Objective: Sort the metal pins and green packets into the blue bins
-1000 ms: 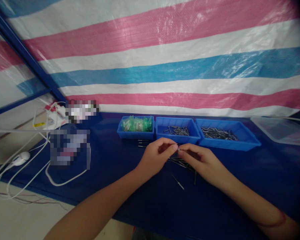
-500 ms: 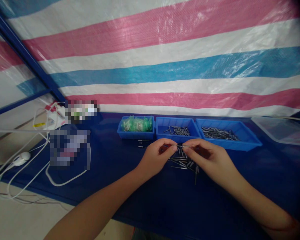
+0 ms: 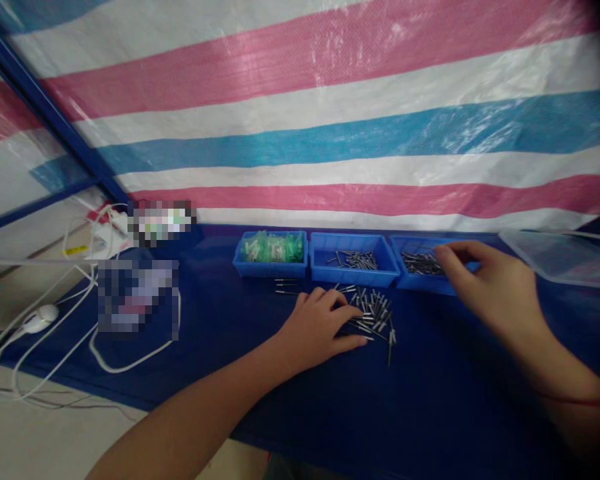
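My left hand [image 3: 317, 330] rests at the left side of a loose pile of thin metal rods [image 3: 377, 310] on the blue table. Its thumb and forefinger are apart, touching the near edge of the pile; the other fingers are bent over the table. My right hand [image 3: 495, 287] is above the right blue bin [image 3: 400, 267], with thumb and forefinger pinched on a thin metal rod [image 3: 426, 249]. Dark metal rods [image 3: 420, 264] lie inside that bin, partly hidden by the hand. The middle blue bin [image 3: 320, 272] has shorter metal pieces [image 3: 357, 260] in it.
Green plastic packets [image 3: 277, 248] fill the left blue bin [image 3: 273, 270]. A few rods [image 3: 286, 291] lie apart in front of it. A clear plastic lid [image 3: 555, 260] is at the right. White cables [image 3: 100, 347] trail over the left side. Striped sheeting [image 3: 330, 147] hangs behind.
Both hands were together over the pile, holding a thin rod between them. My right hand has moved right and up to the right bin; my left has lowered and opened onto the pile.
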{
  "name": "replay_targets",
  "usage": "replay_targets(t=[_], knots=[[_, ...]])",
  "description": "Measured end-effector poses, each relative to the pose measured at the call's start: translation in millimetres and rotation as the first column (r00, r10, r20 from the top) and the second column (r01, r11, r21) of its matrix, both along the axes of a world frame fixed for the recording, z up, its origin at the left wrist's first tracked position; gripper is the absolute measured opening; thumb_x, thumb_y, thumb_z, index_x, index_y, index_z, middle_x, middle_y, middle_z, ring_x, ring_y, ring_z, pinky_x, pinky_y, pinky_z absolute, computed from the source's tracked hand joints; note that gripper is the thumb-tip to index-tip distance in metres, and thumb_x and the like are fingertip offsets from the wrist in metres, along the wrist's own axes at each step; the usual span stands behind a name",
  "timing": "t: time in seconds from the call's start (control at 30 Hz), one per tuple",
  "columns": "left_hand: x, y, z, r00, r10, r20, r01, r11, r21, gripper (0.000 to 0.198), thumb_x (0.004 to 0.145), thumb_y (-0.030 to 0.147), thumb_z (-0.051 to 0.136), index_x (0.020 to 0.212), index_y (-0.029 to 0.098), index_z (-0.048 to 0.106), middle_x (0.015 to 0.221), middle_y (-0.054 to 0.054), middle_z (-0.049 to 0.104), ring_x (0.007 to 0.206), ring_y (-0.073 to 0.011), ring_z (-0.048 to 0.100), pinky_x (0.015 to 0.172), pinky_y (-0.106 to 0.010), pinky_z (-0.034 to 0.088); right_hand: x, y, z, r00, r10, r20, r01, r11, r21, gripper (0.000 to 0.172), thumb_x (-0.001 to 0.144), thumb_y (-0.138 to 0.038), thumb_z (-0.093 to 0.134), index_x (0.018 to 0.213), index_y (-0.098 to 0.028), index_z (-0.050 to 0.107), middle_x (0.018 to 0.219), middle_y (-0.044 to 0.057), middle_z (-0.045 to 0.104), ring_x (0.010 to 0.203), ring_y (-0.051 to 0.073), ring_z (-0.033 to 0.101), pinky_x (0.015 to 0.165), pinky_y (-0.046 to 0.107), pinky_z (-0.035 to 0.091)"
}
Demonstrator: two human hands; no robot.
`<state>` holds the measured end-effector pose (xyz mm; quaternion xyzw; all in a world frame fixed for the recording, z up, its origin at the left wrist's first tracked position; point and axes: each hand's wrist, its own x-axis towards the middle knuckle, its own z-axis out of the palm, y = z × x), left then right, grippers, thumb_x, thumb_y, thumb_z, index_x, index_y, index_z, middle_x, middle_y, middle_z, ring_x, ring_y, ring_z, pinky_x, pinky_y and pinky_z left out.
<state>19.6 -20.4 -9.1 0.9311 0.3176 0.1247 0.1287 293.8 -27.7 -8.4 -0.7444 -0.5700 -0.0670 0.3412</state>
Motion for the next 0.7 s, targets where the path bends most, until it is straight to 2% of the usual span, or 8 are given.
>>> replay_targets(t=[0.13,0.2,0.33,0.47,0.57,0.7], knots=[[0.7,1.6,-2.0,0.999,-0.011,-0.044,0.013,0.999,0.052,0.027,0.092,0.043,0.052,0.111,0.028,0.063,0.110,-0.001,0.061,0.097,-0.0190,0.052,0.078,-0.033,0.034,15.7,7.1,-5.2,0.994,-0.053,0.095,0.056,0.998,-0.028,0.032,0.084,-0.046,0.048,0.086,-0.021,0.067,0.087,0.012,0.070,0.081,0.032,0.066,0.066,0.042,0.047],[1.9,2.2,-2.4,0.998,-0.018,-0.054,0.021,0.997,0.073,0.024,0.093,0.040,0.050,0.107,0.027,0.064,0.107,0.000,0.063,0.094,-0.0176,0.053,0.078,-0.033,0.031,13.8,6.7,-5.6,0.992,-0.020,0.121,0.024,0.999,-0.032,0.032,0.085,-0.045,0.046,0.091,-0.022,0.067,0.094,0.011,0.070,0.085,0.031,0.065,0.071,0.044,0.047],[3.0,2.0,-2.6,0.998,-0.015,-0.064,0.021,0.995,0.097,0.021,0.094,0.038,0.050,0.103,0.026,0.065,0.102,0.001,0.064,0.092,-0.0163,0.053,0.078,-0.034,0.029,-2.2,1.6,-1.7,0.973,0.127,0.193,-0.135,0.990,0.031,0.028,0.087,-0.040,0.046,0.090,-0.021,0.067,0.092,0.011,0.070,0.087,0.031,0.063,0.078,0.045,0.046],[2.7,2.4,-3.7,0.997,-0.004,-0.073,0.013,0.992,0.126,0.019,0.094,0.036,0.050,0.101,0.027,0.065,0.101,0.001,0.064,0.091,-0.0156,0.053,0.078,-0.034,0.027,-25.7,-5.4,3.9,0.926,0.302,0.229,-0.336,0.933,0.127,0.020,0.087,-0.032,0.051,0.084,-0.020,0.066,0.089,0.009,0.070,0.083,0.027,0.063,0.080,0.042,0.045],[3.0,3.1,-5.0,0.997,0.002,-0.083,0.011,0.988,0.154,0.018,0.094,0.035,0.051,0.104,0.027,0.064,0.101,0.001,0.064,0.089,-0.0158,0.054,0.078,-0.035,0.027,-41.0,-9.9,6.4,0.895,0.384,0.228,-0.424,0.890,0.165,0.017,0.087,-0.030,0.053,0.080,-0.020,0.065,0.087,0.008,0.069,0.086,0.025,0.062,0.081,0.041,0.045],[4.0,3.2,-5.7,0.996,0.005,-0.088,0.009,0.989,0.150,0.020,0.093,0.034,0.052,0.108,0.025,0.063,0.100,-0.001,0.065,0.090,-0.0167,0.055,0.077,-0.035,0.029,-52.2,-13.6,6.8,0.856,0.478,0.196,-0.508,0.849,0.147,0.012,0.087,-0.026,0.055,0.082,-0.020,0.065,0.087,0.007,0.068,0.087,0.024,0.060,0.084,0.040,0.045]])
